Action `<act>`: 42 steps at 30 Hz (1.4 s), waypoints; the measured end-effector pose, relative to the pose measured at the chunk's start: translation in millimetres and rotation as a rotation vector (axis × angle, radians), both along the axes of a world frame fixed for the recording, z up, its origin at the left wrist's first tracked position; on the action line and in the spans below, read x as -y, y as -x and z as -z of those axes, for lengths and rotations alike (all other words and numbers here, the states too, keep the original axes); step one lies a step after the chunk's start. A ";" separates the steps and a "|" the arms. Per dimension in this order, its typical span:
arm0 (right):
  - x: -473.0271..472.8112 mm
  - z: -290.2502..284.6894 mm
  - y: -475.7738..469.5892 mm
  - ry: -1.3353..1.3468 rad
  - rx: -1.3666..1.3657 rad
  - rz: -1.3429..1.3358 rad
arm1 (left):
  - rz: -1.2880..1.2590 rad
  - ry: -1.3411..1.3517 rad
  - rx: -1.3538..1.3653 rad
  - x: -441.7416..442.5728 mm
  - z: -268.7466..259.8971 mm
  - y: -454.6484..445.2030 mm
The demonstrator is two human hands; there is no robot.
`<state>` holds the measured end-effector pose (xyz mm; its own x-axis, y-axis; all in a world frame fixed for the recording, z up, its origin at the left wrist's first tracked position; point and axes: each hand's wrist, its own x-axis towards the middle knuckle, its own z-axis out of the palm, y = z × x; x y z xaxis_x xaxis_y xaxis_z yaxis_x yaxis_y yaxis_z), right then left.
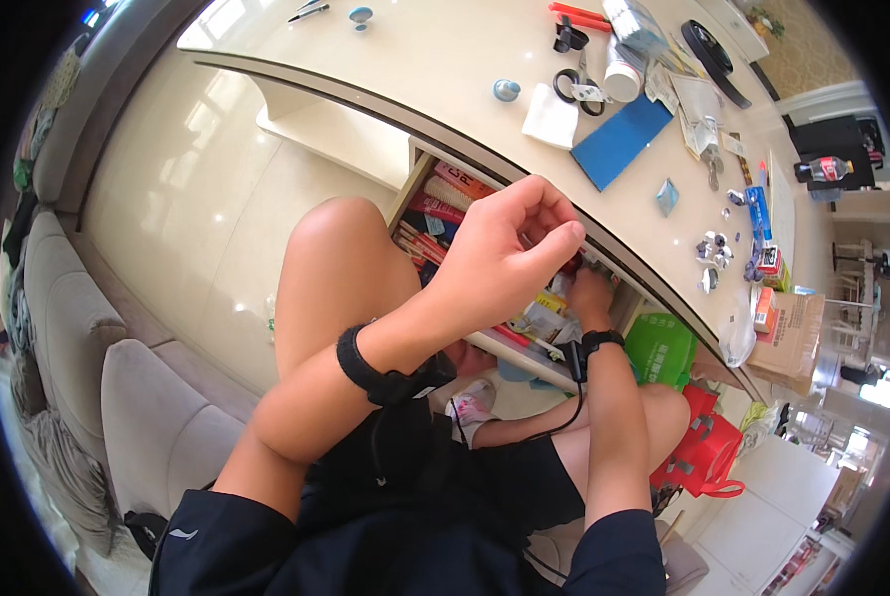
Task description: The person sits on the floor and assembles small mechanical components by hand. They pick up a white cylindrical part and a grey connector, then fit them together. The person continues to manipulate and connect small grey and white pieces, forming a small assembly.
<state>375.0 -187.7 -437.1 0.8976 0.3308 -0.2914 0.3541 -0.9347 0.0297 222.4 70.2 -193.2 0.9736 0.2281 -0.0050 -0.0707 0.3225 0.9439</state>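
Note:
My left hand [523,249] is raised over the drawer's front part, its fingers loosely curled and the thumb off them; nothing shows in it. Lower and to the right, my right hand [590,292] reaches into the open drawer [523,357] below the tabletop. Its fingertips are hidden among the contents, near a dark red item and clear plastic, so any hold is unclear. Inside the drawer lie red and orange packets [461,179], a bundle of pencils or sticks [420,243] and a yellow packet [550,303]. Each wrist wears a black strap.
On the glossy table [445,71] lie black-handled scissors [580,86], a blue strip [624,141], a white cloth or tissue [550,117], a white bottle [624,80] and small silvery pieces [713,249]. A cardboard box [788,339], green bag [661,349] and red bag [713,447] are at right.

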 end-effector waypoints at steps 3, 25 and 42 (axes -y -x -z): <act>-12.3 -42.7 10.7 -0.074 -0.137 -0.063 | 0.012 -0.045 -0.017 -0.1 -1.7 -0.9; -30.9 -298.4 133.5 -1.537 -0.436 -0.001 | 0.091 -0.327 0.433 31.6 -26.6 34.5; -53.8 -302.1 138.9 -1.248 0.305 -0.434 | 0.277 0.219 0.144 25.0 -28.3 43.1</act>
